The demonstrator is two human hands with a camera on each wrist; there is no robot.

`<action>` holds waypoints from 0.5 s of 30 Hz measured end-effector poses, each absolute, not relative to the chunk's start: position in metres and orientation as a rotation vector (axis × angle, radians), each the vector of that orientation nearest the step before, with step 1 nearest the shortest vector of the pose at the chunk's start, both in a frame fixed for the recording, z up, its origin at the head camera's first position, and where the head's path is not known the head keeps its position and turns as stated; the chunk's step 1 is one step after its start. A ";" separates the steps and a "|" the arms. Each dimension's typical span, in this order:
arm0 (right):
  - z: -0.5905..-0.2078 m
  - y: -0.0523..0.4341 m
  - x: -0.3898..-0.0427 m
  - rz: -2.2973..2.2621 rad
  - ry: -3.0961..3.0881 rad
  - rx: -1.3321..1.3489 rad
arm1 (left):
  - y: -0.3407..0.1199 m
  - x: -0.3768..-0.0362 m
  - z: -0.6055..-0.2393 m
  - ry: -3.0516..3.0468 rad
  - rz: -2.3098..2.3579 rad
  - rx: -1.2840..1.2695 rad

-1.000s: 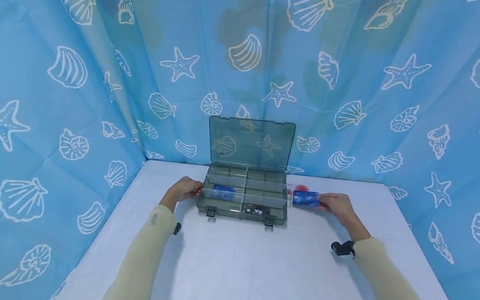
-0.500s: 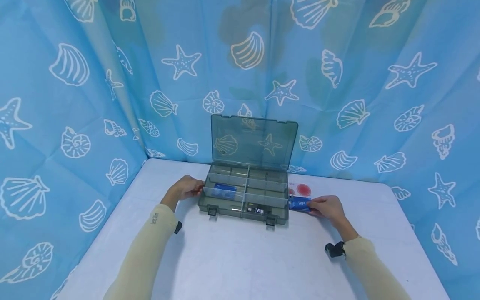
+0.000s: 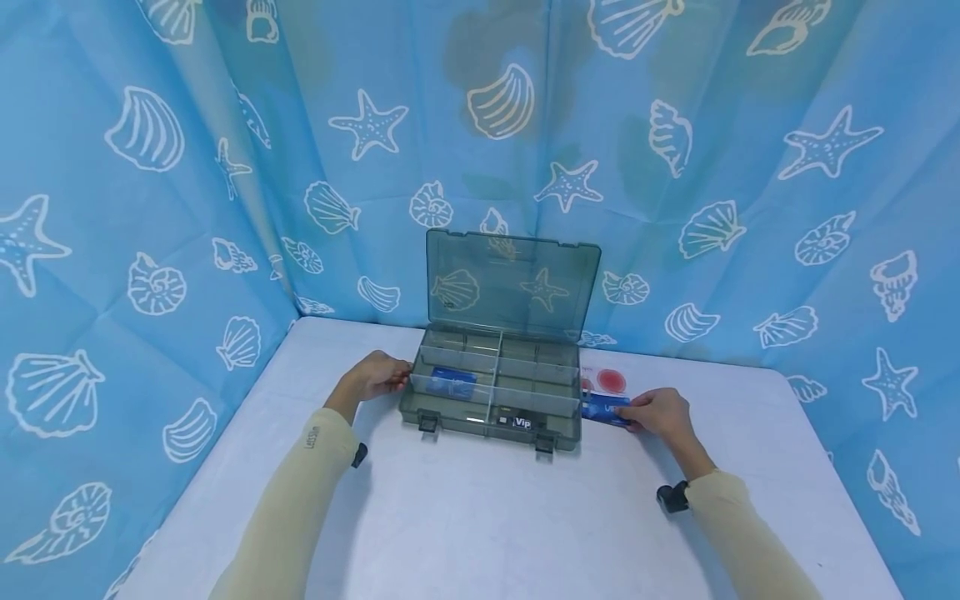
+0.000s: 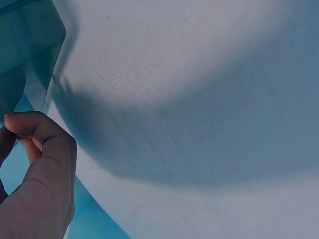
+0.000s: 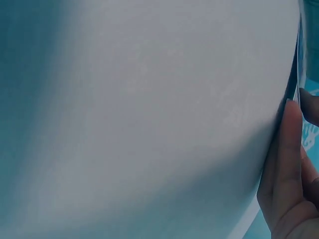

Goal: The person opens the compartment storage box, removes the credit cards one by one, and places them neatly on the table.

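Right hand [image 3: 660, 411] fingers pinch blue VIP card [image 3: 603, 408], low over table [image 3: 480, 517], just beside right wall of open compartment box [image 3: 491, 398]. Left hand [image 3: 377, 375] fingers curled against box's left wall. Inside: blue card [image 3: 452, 384], black Vip card [image 3: 519, 422]. Red-dot card [image 3: 609, 381] behind

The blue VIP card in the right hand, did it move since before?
Yes. The blue VIP card came down and leftward, and now sits by the box's right wall, below the red circle.
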State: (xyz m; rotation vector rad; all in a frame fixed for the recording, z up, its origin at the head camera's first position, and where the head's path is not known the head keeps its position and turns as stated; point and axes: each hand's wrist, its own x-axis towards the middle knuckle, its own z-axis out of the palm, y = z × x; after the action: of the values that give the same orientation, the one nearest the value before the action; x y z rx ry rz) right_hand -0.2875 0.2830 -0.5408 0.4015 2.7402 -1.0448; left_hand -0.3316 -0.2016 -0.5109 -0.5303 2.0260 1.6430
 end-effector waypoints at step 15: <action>-0.536 0.269 -0.287 -0.929 2.802 0.375 | -0.200 -0.330 -0.509 2.022 1.638 -0.517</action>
State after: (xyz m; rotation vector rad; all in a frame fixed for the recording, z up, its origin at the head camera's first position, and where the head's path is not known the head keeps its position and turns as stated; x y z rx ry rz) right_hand -0.2871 0.2686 -0.5355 0.3752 2.8018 -0.9294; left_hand -0.3304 -0.2003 -0.5095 -0.5173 2.0221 1.6377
